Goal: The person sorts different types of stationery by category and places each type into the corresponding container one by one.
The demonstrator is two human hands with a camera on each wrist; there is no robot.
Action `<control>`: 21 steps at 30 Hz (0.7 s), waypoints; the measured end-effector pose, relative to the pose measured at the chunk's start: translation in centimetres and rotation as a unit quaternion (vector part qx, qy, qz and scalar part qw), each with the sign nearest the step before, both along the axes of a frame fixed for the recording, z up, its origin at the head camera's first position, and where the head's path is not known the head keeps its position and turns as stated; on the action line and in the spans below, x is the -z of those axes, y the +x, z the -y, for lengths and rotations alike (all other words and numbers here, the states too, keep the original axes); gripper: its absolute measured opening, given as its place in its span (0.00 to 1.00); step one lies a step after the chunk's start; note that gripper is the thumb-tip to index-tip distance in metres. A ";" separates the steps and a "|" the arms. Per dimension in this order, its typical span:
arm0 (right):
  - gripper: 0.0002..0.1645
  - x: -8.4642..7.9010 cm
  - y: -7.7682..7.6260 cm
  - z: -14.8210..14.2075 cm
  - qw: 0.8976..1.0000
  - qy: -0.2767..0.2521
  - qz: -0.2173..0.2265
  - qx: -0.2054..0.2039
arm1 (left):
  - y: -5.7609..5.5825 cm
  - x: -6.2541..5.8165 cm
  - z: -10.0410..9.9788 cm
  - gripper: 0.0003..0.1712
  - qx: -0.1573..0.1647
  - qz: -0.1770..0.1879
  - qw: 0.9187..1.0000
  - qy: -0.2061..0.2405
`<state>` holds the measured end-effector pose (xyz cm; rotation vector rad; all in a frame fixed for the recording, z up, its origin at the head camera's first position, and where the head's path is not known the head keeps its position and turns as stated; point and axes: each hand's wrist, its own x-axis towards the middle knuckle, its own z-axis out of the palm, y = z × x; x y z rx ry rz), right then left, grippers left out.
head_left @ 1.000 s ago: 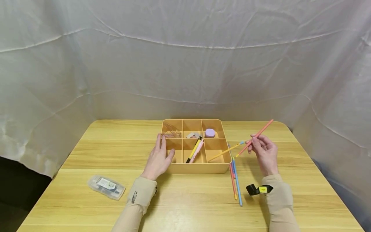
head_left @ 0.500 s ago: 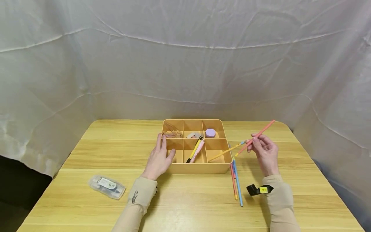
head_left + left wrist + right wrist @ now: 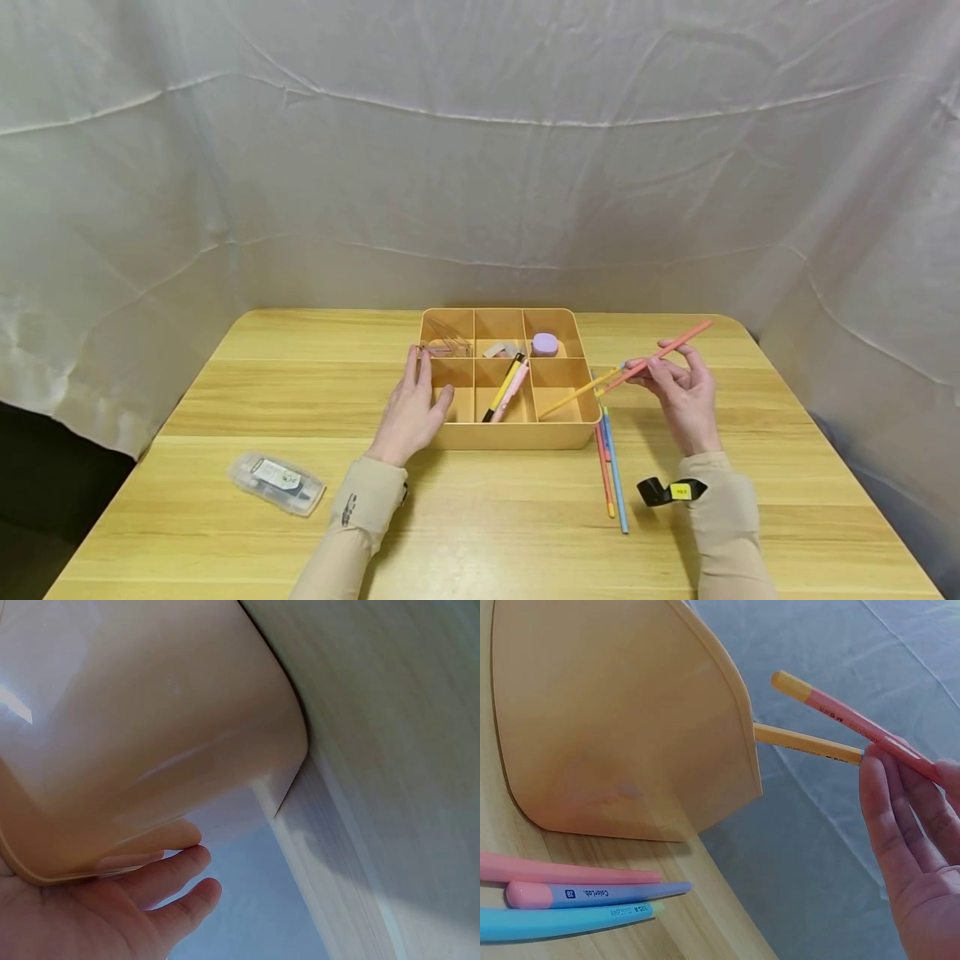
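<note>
My right hand (image 3: 684,400) pinches a coral pencil (image 3: 663,352) with a yellow end, tilted up to the right of the box. A yellow pencil (image 3: 573,394) with a blue end leans out over the right wall from the front right compartment. In the right wrist view its end (image 3: 840,753) comes right at my fingertips. My left hand (image 3: 407,421) rests on the left rim of the tan divided box (image 3: 517,435), fingers extended and thumb over the front left compartment. In the left wrist view, fingers (image 3: 180,877) lie along the box wall (image 3: 172,697).
Coral (image 3: 606,483) and blue (image 3: 615,475) pencils lie right of the box. A yellow-and-black pen (image 3: 503,386), pink pen (image 3: 512,390), erasers (image 3: 495,350) and a lilac oval item (image 3: 544,343) sit inside. A clear plastic case (image 3: 277,485) lies at left.
My right hand has shifted slightly left, bringing the coral pencil's yellow end to the box's right rim and across the yellow pencil in the head view. My left hand stays put.
</note>
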<state>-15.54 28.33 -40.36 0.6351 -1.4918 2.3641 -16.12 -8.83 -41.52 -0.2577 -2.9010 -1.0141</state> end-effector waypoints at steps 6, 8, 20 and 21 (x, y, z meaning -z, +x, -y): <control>0.19 0.0 0.0 0.1 1.000 -0.014 0.008 0.005 | 0.0 0.0 0.0 0.44 0.000 -0.002 1.000 0.001; 0.19 0.0 0.1 0.1 1.000 -0.011 0.015 0.014 | 0.0 0.0 0.0 0.44 -0.002 -0.003 1.000 0.001; 0.21 -0.2 0.2 0.0 0.998 0.011 0.048 0.025 | 0.0 0.0 -0.1 0.44 -0.006 -0.008 1.000 0.002; 0.22 -0.2 0.2 0.0 0.998 0.013 0.049 0.025 | 0.0 0.0 -0.1 0.44 -0.006 -0.008 1.000 0.002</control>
